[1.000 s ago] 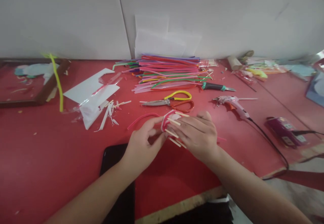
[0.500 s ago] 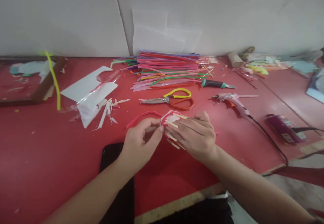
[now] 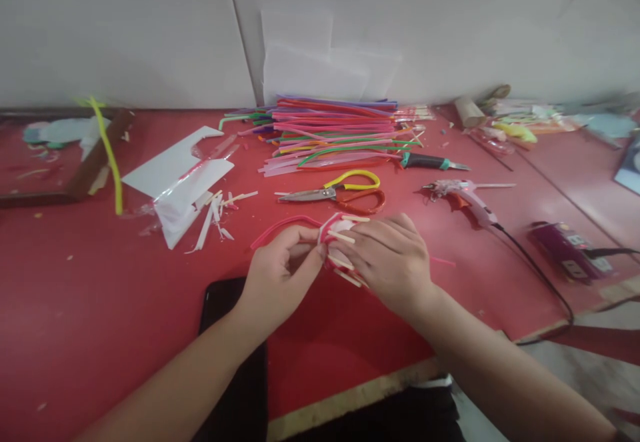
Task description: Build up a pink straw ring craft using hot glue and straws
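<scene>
So the little pink-and-white piece with pale sticks [image 3: 329, 229] is up in both hands, around the middle of the near half of the red table [image 3: 125, 309]. Left hand [image 3: 277, 275] has its rim pinched between thumb and fingers, and the right hand [image 3: 397, 262] has its fingers curled over the right side, gripping it, though the fingertips are mostly hidden. A pink strip [image 3: 280, 226] loops out on the far side of the left hand; some pink pokes out past the right hand too, can't tell if it's the same strip. Scissors [image 3: 330, 193] are lying just beyond the piece, then there's a big pile of colorful pipe cleaners [image 3: 333, 125] farther back. Over on the right you've got a pink glue gun [image 3: 470, 203] and a purple box [image 3: 567, 249]. White paper scraps [image 3: 167, 162] sit far left, and a flat black thing [image 3: 240, 402] is partly under the left forearm.
</scene>
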Demonstrator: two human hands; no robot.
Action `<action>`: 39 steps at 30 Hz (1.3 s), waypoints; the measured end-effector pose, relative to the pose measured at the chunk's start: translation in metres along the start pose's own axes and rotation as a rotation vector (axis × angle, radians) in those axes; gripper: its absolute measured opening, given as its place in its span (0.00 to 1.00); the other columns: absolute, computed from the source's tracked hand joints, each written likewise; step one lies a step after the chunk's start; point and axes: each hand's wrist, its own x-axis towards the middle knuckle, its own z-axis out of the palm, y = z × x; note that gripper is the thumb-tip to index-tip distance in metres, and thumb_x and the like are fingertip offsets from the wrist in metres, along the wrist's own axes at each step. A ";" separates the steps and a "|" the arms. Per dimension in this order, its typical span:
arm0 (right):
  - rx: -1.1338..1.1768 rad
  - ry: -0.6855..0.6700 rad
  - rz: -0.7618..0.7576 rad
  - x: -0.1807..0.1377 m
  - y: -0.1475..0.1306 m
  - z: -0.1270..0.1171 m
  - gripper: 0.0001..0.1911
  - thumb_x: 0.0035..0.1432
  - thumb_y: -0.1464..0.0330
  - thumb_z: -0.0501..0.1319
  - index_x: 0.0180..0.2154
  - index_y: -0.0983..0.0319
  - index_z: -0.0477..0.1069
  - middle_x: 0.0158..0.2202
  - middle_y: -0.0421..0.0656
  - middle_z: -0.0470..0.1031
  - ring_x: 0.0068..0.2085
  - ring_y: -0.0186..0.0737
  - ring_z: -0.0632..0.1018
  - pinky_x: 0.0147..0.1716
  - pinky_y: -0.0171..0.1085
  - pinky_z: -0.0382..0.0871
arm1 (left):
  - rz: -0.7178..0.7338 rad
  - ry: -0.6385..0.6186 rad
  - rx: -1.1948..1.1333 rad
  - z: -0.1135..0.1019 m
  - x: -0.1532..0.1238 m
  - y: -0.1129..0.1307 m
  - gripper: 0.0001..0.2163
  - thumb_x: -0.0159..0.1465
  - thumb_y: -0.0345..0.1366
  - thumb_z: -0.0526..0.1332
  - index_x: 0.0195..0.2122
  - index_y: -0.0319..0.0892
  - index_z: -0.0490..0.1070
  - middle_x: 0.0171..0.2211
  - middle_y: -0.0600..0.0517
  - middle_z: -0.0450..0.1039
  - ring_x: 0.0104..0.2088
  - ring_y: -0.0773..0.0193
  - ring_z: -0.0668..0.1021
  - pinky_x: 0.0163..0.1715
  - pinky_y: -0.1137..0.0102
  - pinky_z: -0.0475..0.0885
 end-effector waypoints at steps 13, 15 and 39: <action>0.080 -0.093 -0.057 0.002 0.009 -0.014 0.14 0.67 0.77 0.56 0.42 0.61 0.80 0.39 0.43 0.85 0.42 0.39 0.82 0.46 0.40 0.76 | 0.009 -0.017 0.075 0.001 -0.002 -0.004 0.06 0.67 0.39 0.62 0.42 0.44 0.73 0.34 0.51 0.83 0.32 0.62 0.85 0.32 0.71 0.80; 0.046 -0.074 -0.029 0.002 0.005 -0.013 0.13 0.67 0.75 0.57 0.41 0.59 0.81 0.39 0.41 0.85 0.43 0.41 0.81 0.45 0.41 0.74 | 0.008 -0.017 0.076 0.001 -0.003 -0.004 0.06 0.67 0.39 0.63 0.41 0.44 0.73 0.32 0.52 0.83 0.31 0.62 0.84 0.31 0.71 0.80; 0.019 -0.078 0.153 0.003 -0.010 -0.003 0.07 0.62 0.71 0.66 0.31 0.55 0.77 0.29 0.36 0.79 0.42 0.44 0.72 0.49 0.49 0.58 | -0.041 0.005 0.096 0.002 -0.004 -0.004 0.07 0.66 0.40 0.62 0.42 0.44 0.72 0.26 0.53 0.81 0.27 0.62 0.83 0.25 0.73 0.76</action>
